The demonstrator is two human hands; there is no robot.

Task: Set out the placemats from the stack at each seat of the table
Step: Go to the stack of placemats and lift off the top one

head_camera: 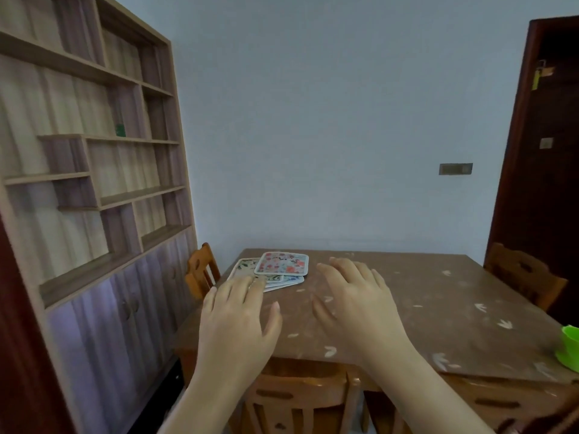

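Note:
A loose stack of flowered placemats (281,264) lies on the far left part of the brown table (438,296), the top mat in red and pink print. My left hand (238,321) hovers just in front of the stack, fingers spread, its fingertips over the lower mats' near edge. Whether they touch is unclear. My right hand (357,299) is held palm down to the right of the stack, fingers apart, holding nothing.
Wooden chairs stand at the left side (200,270), the near side (300,399) and the right side (526,274) of the table. A green cup (568,346) sits at the right edge. A tall shelf unit (94,183) fills the left wall; a dark door (545,151) is at right.

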